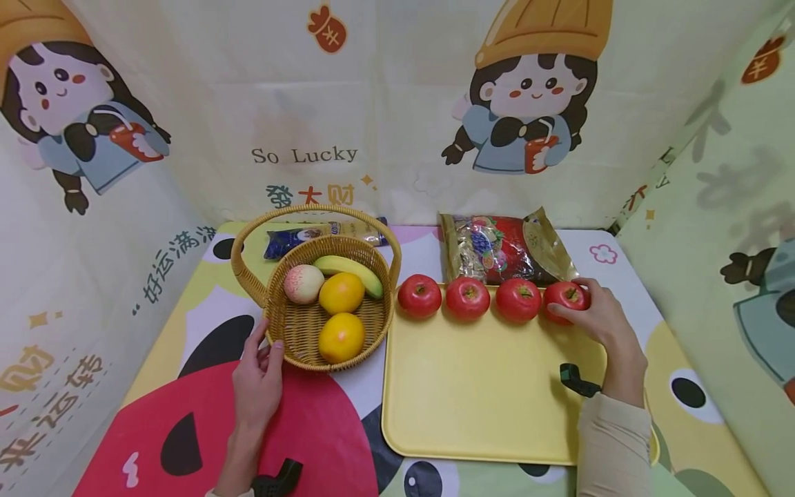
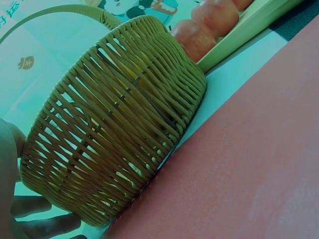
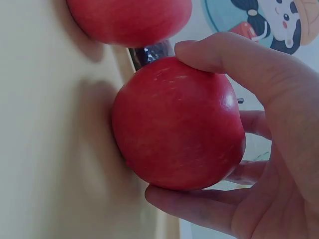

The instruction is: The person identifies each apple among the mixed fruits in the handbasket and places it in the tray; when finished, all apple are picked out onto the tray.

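My right hand (image 1: 593, 314) holds a red apple (image 1: 566, 298) at the right end of a row of apples. In the right wrist view, the thumb lies on one side of this apple (image 3: 179, 124) and the fingers on the other. My left hand (image 1: 257, 386) rests against the near left side of a wicker basket (image 1: 292, 345), with fingers loosely extended along its outer wall in the left wrist view. Inside the basket sit a pinkish peach (image 1: 303, 284), a banana (image 1: 350, 271) and two yellow-orange round fruits, one nearest the front (image 1: 341, 337).
Three more apples, the leftmost one (image 1: 419, 296) beside the basket, line the far edge of a yellow tray (image 1: 484, 393). Behind them lies a red and gold packet (image 1: 503, 245). A blue and gold packet (image 1: 286, 241) is behind the basket. Printed cloth walls surround the table.
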{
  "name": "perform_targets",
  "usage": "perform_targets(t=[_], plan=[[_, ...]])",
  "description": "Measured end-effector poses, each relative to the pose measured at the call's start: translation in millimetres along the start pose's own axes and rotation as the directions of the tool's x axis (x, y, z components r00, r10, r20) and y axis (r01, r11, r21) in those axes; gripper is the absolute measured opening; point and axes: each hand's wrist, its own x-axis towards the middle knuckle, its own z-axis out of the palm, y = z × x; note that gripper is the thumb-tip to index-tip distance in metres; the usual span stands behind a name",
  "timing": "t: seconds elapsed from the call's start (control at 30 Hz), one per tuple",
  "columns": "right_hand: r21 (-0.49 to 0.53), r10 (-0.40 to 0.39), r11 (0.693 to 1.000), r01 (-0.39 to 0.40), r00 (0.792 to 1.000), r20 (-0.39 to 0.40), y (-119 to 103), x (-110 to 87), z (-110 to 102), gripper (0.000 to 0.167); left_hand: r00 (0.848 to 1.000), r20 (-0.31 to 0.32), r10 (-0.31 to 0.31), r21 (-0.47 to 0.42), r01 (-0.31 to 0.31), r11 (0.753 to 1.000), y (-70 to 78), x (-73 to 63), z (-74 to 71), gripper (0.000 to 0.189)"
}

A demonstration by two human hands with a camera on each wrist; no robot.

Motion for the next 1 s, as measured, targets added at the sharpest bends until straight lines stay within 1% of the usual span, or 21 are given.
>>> perform_targets(t=[0.13,0.2,0.27,0.3,0.37,0.43,0.47,0.53,0.63,0.67,0.73,0.83,0.87,0.93,1.0], plan=[[-0.010,0.005,1.000,-0.004,1.000,0.006,1,1.8,2,0.093,1.000,-0.007,-0.007,0.008,0.007,1.000,-0.5,0.1,-1.6,0.048],[-0.006,0.012,1.000,-0.012,1.000,0.014,0,2.0,2,0.095,0.999,-0.033,0.004,0.022,-0.003,1.000,0.4,0.1,-2.1,0.047],[-0.011,0.031,0.999,-0.031,0.999,0.023,-1,0.5,0,0.098,0.995,-0.084,0.053,0.051,-0.049,0.998,2.5,0.6,-2.1,0.044],[-0.018,0.038,0.999,-0.037,0.999,0.021,-2,-0.7,-1,0.099,0.990,-0.114,0.082,0.072,-0.074,0.995,5.1,1.0,-2.2,0.043],[-0.043,0.033,0.999,-0.033,0.999,0.003,-5,-4.3,-6,0.100,0.975,-0.163,0.153,0.121,-0.134,0.984,12.0,2.3,-3.5,0.040],[-0.072,0.020,0.997,-0.022,0.999,-0.030,-10,-9.2,-11,0.099,0.957,-0.182,0.228,0.173,-0.197,0.965,20.5,5.0,-6.1,0.039],[-0.083,0.006,0.997,-0.010,0.999,-0.049,-13,-11.4,-14,0.098,0.953,-0.173,0.249,0.193,-0.215,0.957,25.8,6.7,-7.6,0.038],[-0.097,-0.027,0.995,0.018,0.995,-0.091,-20,-16.0,-20,0.095,0.949,-0.129,0.286,0.215,-0.255,0.943,37.6,11.5,-10.7,0.038],[-0.090,-0.068,0.994,0.054,0.985,-0.156,-34,-22.0,-27,0.090,0.943,-0.049,0.328,0.202,-0.312,0.928,56.9,21.8,-12.2,0.038],[-0.083,-0.081,0.994,0.067,0.980,-0.179,-39,-23.7,-29,0.088,0.937,-0.028,0.349,0.188,-0.338,0.922,63.3,26.1,-11.6,0.038],[-0.061,-0.100,0.994,0.088,0.969,-0.227,-52,-27.8,-31,0.084,0.917,0.004,0.398,0.163,-0.394,0.905,75.4,34.6,-10.0,0.039],[-0.019,-0.129,0.991,0.129,0.942,-0.310,-73,-33.5,-31,0.078,0.888,0.042,0.458,0.150,-0.459,0.875,91.4,46.7,-5.6,0.041],[-0.013,-0.143,0.989,0.147,0.929,-0.340,-80,-35.3,-30,0.076,0.880,0.053,0.471,0.149,-0.474,0.868,96.2,50.2,-3.8,0.041],[-0.004,-0.181,0.981,0.196,0.897,-0.404,-93,-38.6,-26,0.071,0.872,0.076,0.483,0.148,-0.489,0.859,105.2,55.8,0.3,0.042],[-0.009,-0.226,0.968,0.250,0.856,-0.466,-104,-42.0,-20,0.068,0.863,0.094,0.497,0.142,-0.505,0.851,112.3,60.2,5.0,0.042]])
